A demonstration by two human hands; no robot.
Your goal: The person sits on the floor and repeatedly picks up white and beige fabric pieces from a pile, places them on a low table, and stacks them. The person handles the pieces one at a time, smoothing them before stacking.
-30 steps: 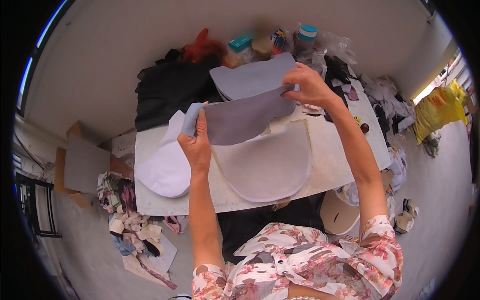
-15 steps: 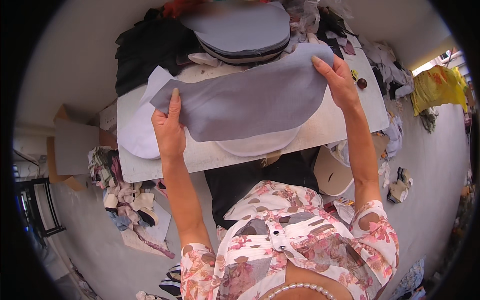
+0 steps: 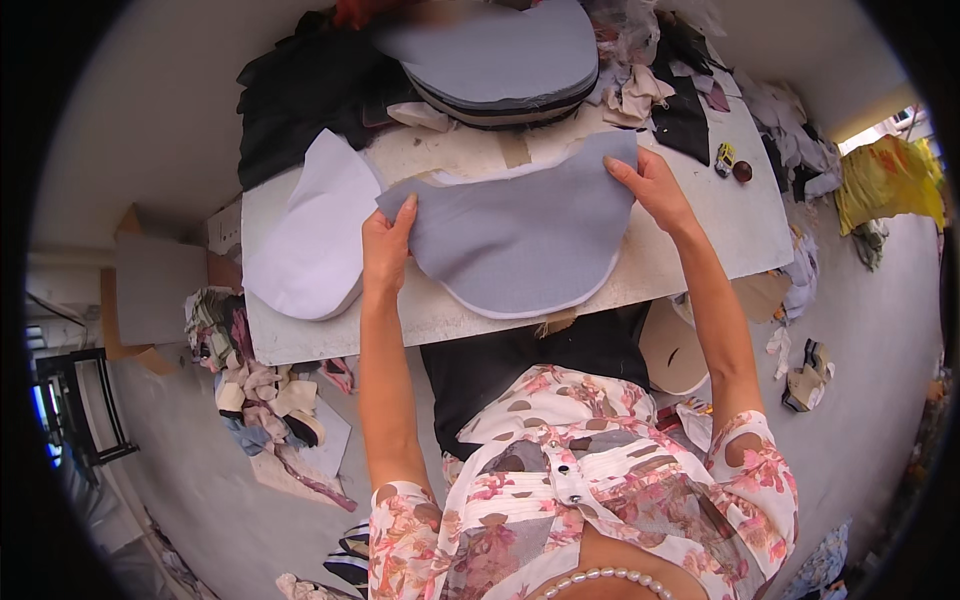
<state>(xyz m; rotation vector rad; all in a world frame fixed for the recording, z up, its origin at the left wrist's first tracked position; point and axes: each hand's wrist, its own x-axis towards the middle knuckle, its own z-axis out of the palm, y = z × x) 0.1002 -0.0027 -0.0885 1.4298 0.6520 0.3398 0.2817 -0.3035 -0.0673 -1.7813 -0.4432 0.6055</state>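
A grey cut fabric piece [image 3: 520, 235] with a rounded lower edge is stretched between my hands over the table. Thumb on top, my left hand [image 3: 384, 248] pinches its left corner, and my right hand [image 3: 652, 190] grips the upper right corner the same way. Under the fabric lies a white piece of similar outline [image 3: 492, 313], showing only as a thin rim along the curve and the top edge. Whether the two touch all over is hidden. Left of my left hand rests a stack of white curved pieces [image 3: 310, 240].
At the table's [image 3: 720, 235] back stands a stack of grey cut pieces [image 3: 510, 60], beside black cloth [image 3: 310, 110]. A small toy car [image 3: 725, 158] and a dark round object [image 3: 742, 172] sit at the right. Scraps [image 3: 270, 400] pile beside the table; a yellow bag [image 3: 885, 185] hangs farther right.
Both hands have lowered the grey fabric piece toward the white one, whose outline it now nearly matches. My left hand moved right, away from the white stack; the hands are closer together.
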